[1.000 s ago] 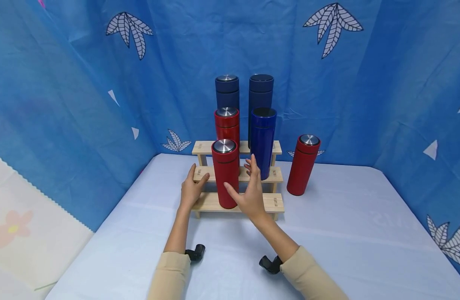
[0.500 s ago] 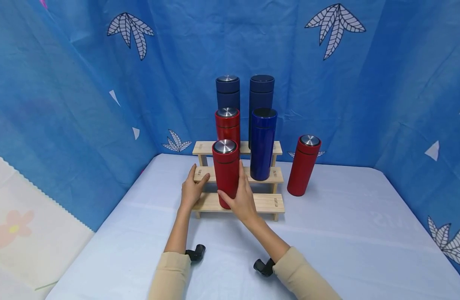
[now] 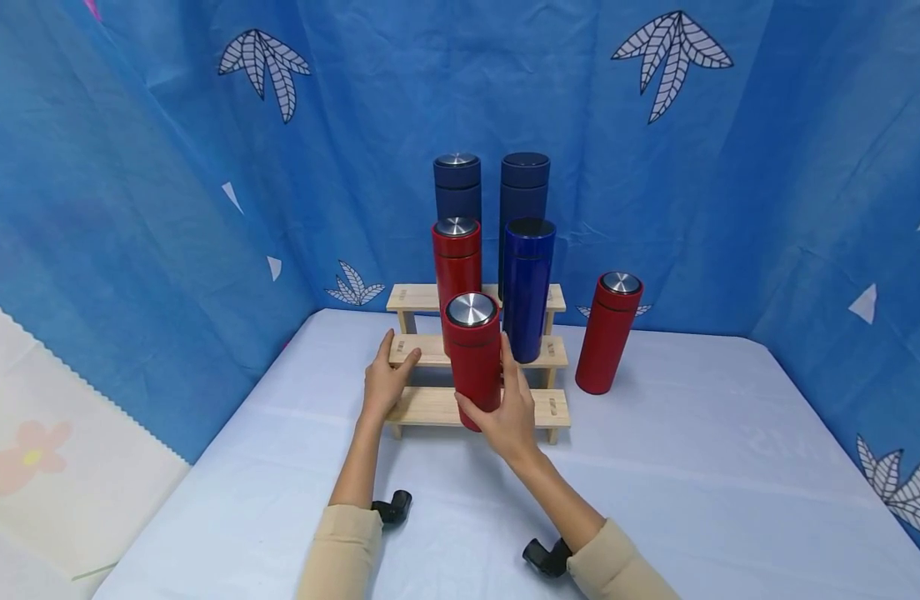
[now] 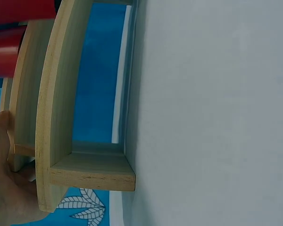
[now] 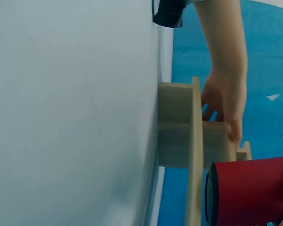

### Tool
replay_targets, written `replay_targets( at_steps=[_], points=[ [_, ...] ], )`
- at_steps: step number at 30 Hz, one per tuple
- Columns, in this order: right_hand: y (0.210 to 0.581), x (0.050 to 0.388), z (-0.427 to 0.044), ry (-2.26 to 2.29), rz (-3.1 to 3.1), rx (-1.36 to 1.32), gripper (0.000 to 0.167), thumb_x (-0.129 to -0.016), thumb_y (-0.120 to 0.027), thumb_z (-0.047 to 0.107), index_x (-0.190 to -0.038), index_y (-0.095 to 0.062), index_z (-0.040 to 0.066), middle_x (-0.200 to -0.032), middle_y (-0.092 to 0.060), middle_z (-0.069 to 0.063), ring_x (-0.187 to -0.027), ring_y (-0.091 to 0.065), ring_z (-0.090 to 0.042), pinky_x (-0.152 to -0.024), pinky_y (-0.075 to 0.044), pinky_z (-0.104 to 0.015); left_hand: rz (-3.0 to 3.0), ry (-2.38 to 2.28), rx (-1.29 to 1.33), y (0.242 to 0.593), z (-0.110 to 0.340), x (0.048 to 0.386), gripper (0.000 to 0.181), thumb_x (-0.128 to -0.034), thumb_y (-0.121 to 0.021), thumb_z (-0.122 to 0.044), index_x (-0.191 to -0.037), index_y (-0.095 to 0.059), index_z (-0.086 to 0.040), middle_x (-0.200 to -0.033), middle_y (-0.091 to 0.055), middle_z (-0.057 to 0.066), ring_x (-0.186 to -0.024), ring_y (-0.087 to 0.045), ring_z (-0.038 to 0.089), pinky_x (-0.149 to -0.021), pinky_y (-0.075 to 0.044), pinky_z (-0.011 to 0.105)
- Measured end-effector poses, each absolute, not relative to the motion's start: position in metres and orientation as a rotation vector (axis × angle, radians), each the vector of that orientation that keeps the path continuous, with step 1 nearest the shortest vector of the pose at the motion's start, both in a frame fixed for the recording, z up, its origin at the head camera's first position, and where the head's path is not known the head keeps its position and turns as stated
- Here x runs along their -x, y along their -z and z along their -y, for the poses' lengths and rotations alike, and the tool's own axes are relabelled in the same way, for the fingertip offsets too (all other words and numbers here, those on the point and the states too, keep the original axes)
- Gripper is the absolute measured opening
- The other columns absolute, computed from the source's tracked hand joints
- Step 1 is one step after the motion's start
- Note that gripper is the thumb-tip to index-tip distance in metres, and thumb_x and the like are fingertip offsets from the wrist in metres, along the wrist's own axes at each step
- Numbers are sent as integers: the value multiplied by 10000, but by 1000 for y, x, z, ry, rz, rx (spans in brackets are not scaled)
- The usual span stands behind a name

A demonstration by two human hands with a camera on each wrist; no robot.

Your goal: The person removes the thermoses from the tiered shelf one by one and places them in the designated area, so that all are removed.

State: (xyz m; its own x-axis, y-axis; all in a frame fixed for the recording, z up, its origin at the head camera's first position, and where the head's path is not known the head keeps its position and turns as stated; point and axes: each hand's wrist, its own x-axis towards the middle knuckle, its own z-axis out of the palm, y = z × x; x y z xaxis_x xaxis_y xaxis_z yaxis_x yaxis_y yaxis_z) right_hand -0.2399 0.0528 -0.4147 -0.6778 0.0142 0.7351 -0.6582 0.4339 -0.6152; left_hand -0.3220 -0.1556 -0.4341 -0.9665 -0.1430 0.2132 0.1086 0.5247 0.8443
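Observation:
My right hand (image 3: pixel 511 417) grips a matte red bottle (image 3: pixel 477 367) with a silver lid, held upright at the front of the wooden three-step rack (image 3: pixel 422 406). In the right wrist view the bottle (image 5: pixel 254 190) shows its dark base off the front step. My left hand (image 3: pixel 383 385) holds the left end of the rack's middle step; in the left wrist view the hand (image 4: pixel 12 183) has its thumb and fingers around that board. On the middle step stand a glossy red bottle (image 3: pixel 457 267) and a glossy blue bottle (image 3: pixel 527 292).
Two dark blue bottles, one left (image 3: pixel 457 196) and one right (image 3: pixel 524 196), stand on the top step. Another red bottle (image 3: pixel 607 337) stands on the white table (image 3: pixel 692 467), right of the rack. A blue curtain (image 3: pixel 460 75) hangs behind.
The right hand has closed around the front red bottle, which has come off the front step and moved a little right and toward me. The left hand has stayed on the rack.

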Motion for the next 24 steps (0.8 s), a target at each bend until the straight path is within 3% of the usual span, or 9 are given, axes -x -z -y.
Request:
replay_targets(
  at_steps=[6, 14, 18, 24],
  points=[
    [395, 233, -75, -1240, 1875, -496, 1007, -676, -821, 89, -1472, -205, 112, -1309, -450, -109, -1124, -482, -205, -779, -520, -394, 2507, 1435, -26, 435, 156, 321, 842, -839, -536, -597, -1478, -217, -149, -1443, -334, 169, -1297, -330, 352, -1031, -286, 499],
    [359, 233, -120, -1198, 1698, -365, 1000, -636, -811, -19, -1439, -216, 22, -1248, -441, -201, -1153, -446, -252, -857, -469, -299, 2500, 1443, -31, 434, 156, 321, 836, -840, -522, -608, -1479, -214, -167, -1447, -329, 166, -1301, -323, 351, -1031, -282, 504],
    [352, 238, -155, -1108, 1660, -272, 960, -688, -802, 76, -1443, -210, 57, -1297, -437, -100, -1186, -415, -191, -869, -448, -256, 2502, 1443, -28, 434, 155, 320, 834, -844, -525, -599, -1479, -212, -158, -1449, -324, 168, -1299, -324, 361, -1026, -283, 516],
    [362, 252, -210, -1004, 1698, -40, 897, -753, -767, 187, -1450, -213, 70, -1354, -393, -23, -1251, -307, -118, -901, -412, -297, 2496, 1441, -29, 436, 156, 321, 836, -842, -521, -604, -1477, -219, -151, -1449, -324, 169, -1300, -321, 360, -1030, -279, 512]
  ],
)
